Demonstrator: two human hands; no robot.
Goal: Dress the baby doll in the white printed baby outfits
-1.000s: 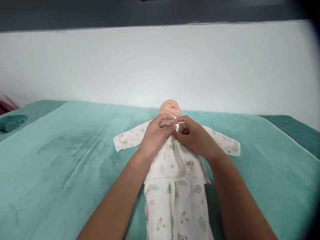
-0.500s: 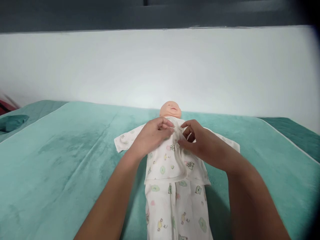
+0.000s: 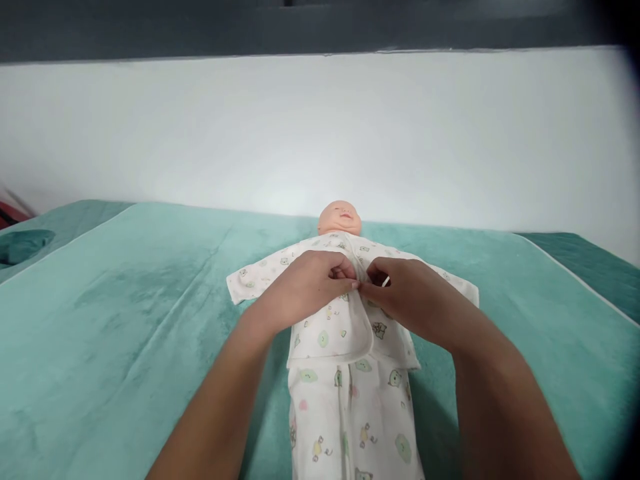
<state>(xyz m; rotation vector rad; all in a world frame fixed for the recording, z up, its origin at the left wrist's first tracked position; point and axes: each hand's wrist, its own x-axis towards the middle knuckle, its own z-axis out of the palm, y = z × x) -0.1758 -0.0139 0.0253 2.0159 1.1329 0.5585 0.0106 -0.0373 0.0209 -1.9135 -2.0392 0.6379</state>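
A baby doll (image 3: 340, 218) lies on its back, dressed in a white printed baby shirt (image 3: 333, 341) and matching trousers (image 3: 357, 420). At the shirt's front edge, over the chest, my left hand (image 3: 320, 283) pinches the fabric between thumb and fingers. My right hand (image 3: 400, 287) pinches the same edge from the other side, its fingertips meeting those of my left. The bit of cloth between the fingertips is hidden, so any fastener there cannot be made out. Both sleeves stretch out to the sides, and the front panels overlap down to the hem.
Under the doll spreads a teal plush cover (image 3: 125, 300) with creases on the left. A white wall (image 3: 320, 133) rises behind it, topped by a dark band (image 3: 200, 30). Darker teal fabric (image 3: 585, 267) shows at the right, and a red item (image 3: 13, 210) at the far left.
Both hands have moved slightly down the shirt front and closed together. Their fingertips, apart before, now meet at the shirt's edge. The collar area shows more.
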